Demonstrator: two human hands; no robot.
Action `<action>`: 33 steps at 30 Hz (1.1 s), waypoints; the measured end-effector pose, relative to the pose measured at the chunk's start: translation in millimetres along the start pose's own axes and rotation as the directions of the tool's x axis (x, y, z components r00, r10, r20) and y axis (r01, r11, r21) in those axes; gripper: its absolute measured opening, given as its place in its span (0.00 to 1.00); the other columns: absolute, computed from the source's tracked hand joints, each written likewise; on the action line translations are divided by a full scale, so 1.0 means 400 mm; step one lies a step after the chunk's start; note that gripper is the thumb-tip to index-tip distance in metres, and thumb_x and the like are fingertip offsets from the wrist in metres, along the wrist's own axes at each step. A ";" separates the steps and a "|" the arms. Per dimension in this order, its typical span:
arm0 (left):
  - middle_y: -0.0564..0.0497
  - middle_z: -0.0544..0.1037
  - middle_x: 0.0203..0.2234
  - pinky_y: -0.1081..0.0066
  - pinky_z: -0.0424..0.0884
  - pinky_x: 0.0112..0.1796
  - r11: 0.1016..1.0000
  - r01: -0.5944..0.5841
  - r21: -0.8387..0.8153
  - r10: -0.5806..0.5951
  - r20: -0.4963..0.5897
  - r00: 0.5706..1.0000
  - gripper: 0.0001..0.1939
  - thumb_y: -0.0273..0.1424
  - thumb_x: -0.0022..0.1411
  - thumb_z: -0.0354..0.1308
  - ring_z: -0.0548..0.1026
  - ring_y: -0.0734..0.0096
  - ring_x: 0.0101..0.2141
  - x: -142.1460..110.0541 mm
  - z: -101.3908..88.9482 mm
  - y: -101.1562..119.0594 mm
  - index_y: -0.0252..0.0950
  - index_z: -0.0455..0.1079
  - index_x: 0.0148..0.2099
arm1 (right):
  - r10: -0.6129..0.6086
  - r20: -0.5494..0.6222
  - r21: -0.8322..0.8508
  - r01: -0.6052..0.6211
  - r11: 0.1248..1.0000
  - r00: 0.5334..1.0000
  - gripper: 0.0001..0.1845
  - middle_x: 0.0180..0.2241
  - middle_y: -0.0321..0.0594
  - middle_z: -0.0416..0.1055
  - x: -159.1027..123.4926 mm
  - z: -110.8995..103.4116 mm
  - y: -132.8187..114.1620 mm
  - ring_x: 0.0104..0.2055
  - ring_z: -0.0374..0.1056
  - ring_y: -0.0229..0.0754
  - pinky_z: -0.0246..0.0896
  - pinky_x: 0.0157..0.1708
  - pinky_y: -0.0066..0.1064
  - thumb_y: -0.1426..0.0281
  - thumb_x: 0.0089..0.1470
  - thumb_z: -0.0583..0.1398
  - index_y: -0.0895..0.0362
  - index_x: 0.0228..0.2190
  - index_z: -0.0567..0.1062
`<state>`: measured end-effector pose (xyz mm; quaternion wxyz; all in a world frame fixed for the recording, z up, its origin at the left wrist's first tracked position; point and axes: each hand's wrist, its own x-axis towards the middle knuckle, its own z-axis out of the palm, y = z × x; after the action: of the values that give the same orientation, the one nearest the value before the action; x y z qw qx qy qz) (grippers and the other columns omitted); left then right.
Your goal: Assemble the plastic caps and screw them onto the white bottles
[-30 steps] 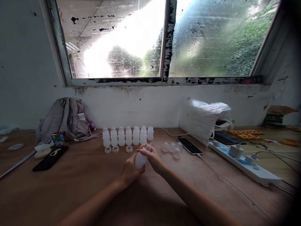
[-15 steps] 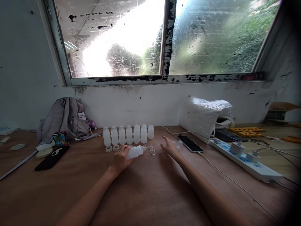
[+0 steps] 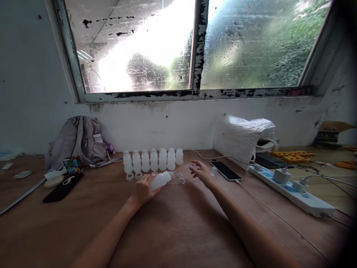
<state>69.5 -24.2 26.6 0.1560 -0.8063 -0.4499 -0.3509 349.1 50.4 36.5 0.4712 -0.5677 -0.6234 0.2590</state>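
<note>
A milky-white plastic bottle (image 3: 160, 181) lies tilted in my left hand (image 3: 142, 190), its narrower neck pointing right and upward. The fingers are wrapped round its lower end. Farther right, my right hand (image 3: 201, 173) pinches a clear round cap (image 3: 190, 166) at its fingertips, just above the table. Between the hands, clear rings (image 3: 182, 181) lie on the wood near the bottle's mouth. Several similar bottles (image 3: 145, 162) stand upright in a row behind, with a shorter one (image 3: 179, 156) at the right end. White rings (image 3: 129, 176) sit in front of the row.
More clear caps (image 3: 214, 171) lie beside a black phone (image 3: 225, 171) on a charging cable. A white power strip (image 3: 290, 191) runs along the right, by a silvery padded bag (image 3: 237, 139). On the left are a grey backpack (image 3: 75, 141) and a black pouch (image 3: 61, 189).
Both hands were together on the bottle. They have separated: the left moved left with the bottle, the right reached right to the caps and closed on one. Clear rings now show between them.
</note>
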 end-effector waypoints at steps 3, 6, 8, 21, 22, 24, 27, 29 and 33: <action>0.47 0.71 0.38 0.67 0.67 0.37 1.000 0.013 0.001 -0.013 0.009 1.000 0.23 0.43 0.53 0.51 0.69 0.64 0.38 0.000 -0.002 0.003 0.36 0.59 0.47 | -0.092 0.124 0.429 0.030 0.903 0.988 0.22 0.33 0.42 0.68 -0.026 0.011 -0.052 0.28 0.67 0.38 0.64 0.25 0.29 0.63 0.43 0.58 0.58 0.41 0.66; 0.47 0.71 0.38 0.67 0.67 0.37 0.999 0.032 0.010 -0.032 0.015 0.999 0.23 0.43 0.53 0.50 0.69 0.65 0.37 0.000 -0.002 0.005 0.36 0.59 0.48 | -0.138 0.253 0.572 -0.033 0.819 0.958 0.21 0.31 0.41 0.69 -0.059 0.026 -0.096 0.29 0.67 0.37 0.65 0.31 0.31 0.64 0.43 0.60 0.59 0.40 0.68; 0.47 0.71 0.38 0.68 0.67 0.36 0.999 0.034 0.017 -0.035 0.018 0.999 0.23 0.43 0.53 0.50 0.69 0.65 0.37 0.000 -0.001 0.004 0.36 0.59 0.48 | -0.153 0.322 0.596 -0.074 0.800 0.934 0.22 0.31 0.41 0.70 -0.080 0.038 -0.116 0.29 0.67 0.37 0.65 0.33 0.32 0.65 0.43 0.61 0.59 0.41 0.68; 0.47 0.71 0.37 0.68 0.67 0.37 0.999 -0.031 0.007 0.030 0.074 0.997 0.22 0.40 0.52 0.52 0.69 0.64 0.38 0.001 -0.005 0.006 0.36 0.59 0.48 | -0.080 0.320 0.425 -0.068 0.903 0.944 0.20 0.22 0.39 0.68 -0.101 0.077 -0.110 0.19 0.64 0.34 0.61 0.17 0.25 0.57 0.41 0.59 0.63 0.27 0.72; 0.47 0.71 0.37 0.67 0.67 0.37 0.999 -0.035 0.005 0.034 0.076 0.997 0.22 0.40 0.52 0.51 0.69 0.64 0.38 0.001 -0.006 0.007 0.36 0.59 0.48 | -0.085 0.321 0.407 -0.056 0.912 0.943 0.21 0.21 0.39 0.67 -0.101 0.078 -0.109 0.18 0.64 0.34 0.60 0.16 0.25 0.56 0.41 0.59 0.63 0.27 0.72; 0.47 0.71 0.37 0.67 0.67 0.37 0.999 -0.035 0.003 0.035 0.083 0.996 0.22 0.40 0.53 0.51 0.69 0.64 0.38 0.002 -0.006 0.009 0.36 0.59 0.48 | -0.091 0.328 0.379 -0.043 0.924 0.940 0.22 0.19 0.38 0.67 -0.102 0.080 -0.107 0.17 0.63 0.34 0.60 0.16 0.25 0.55 0.41 0.59 0.64 0.27 0.72; 0.47 0.70 0.38 0.68 0.67 0.37 0.999 -0.040 -0.012 0.041 0.099 0.994 0.22 0.40 0.53 0.51 0.69 0.64 0.38 0.002 -0.004 0.010 0.36 0.58 0.49 | -0.081 0.346 0.374 -0.058 0.926 0.935 0.22 0.18 0.37 0.67 -0.106 0.084 -0.107 0.17 0.63 0.34 0.60 0.15 0.24 0.55 0.41 0.58 0.64 0.26 0.71; 0.47 0.70 0.38 0.68 0.67 0.37 0.998 -0.054 -0.025 0.056 0.097 0.994 0.22 0.40 0.53 0.50 0.69 0.64 0.38 0.000 -0.003 0.008 0.36 0.58 0.49 | -0.073 0.362 0.396 -0.082 0.914 0.929 0.21 0.18 0.37 0.67 -0.111 0.087 -0.108 0.17 0.64 0.34 0.60 0.15 0.24 0.55 0.41 0.58 0.63 0.26 0.71; 0.45 0.70 0.37 0.68 0.67 0.37 0.993 -0.109 -0.042 0.113 0.104 0.988 0.22 0.42 0.54 0.49 0.69 0.64 0.39 -0.005 -0.001 -0.008 0.35 0.58 0.49 | -0.051 0.411 0.447 -0.152 0.882 0.910 0.19 0.19 0.38 0.67 -0.125 0.095 -0.108 0.18 0.64 0.34 0.61 0.16 0.25 0.56 0.41 0.59 0.62 0.25 0.70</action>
<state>65.9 -24.1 25.3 0.1367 -0.8503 -0.4055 -0.3064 291.2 1.4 42.7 0.4455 -0.3857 -0.6115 0.5280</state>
